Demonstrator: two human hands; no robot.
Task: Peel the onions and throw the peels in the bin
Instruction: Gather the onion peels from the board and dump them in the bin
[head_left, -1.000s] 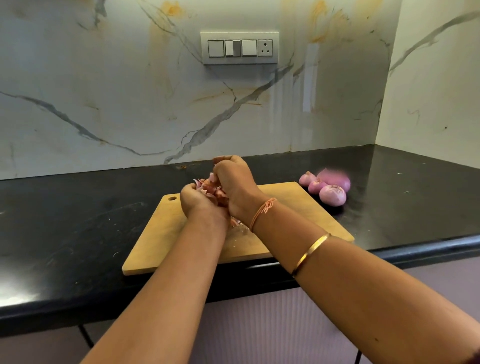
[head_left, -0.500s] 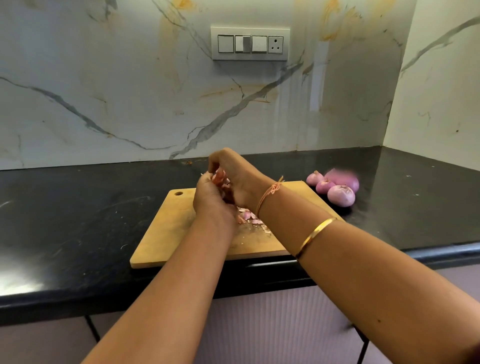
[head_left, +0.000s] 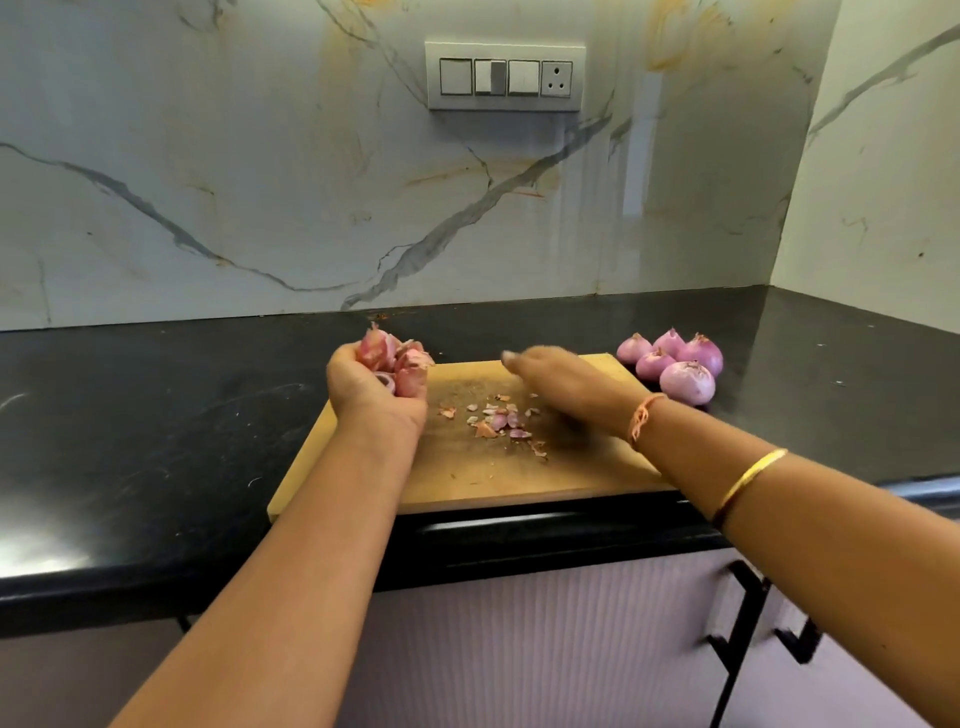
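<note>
Gathering leftovers: left hand (head_left: 366, 397) clutches a bunch of onion peels (head_left: 396, 358); right hand (head_left: 566, 382), blurred, hovers flat over peel scraps (head_left: 500, 421) on the cutting board (head_left: 467, 480). Best sweep them together before pinching. Peeled onions (head_left: 681, 382) sit beside it on the surface (head_left: 156, 415).

bright, even | glare on countertop (head_left: 47, 551) | right hand (head_left: 566, 382) blurred, perhaps motion

pink peels (head_left: 397, 358), black counter (head_left: 156, 415)

Open counter (head_left: 130, 415) left of board (head_left: 467, 480), onions (head_left: 675, 366) crowd far-right corner, perhaps touching
</note>
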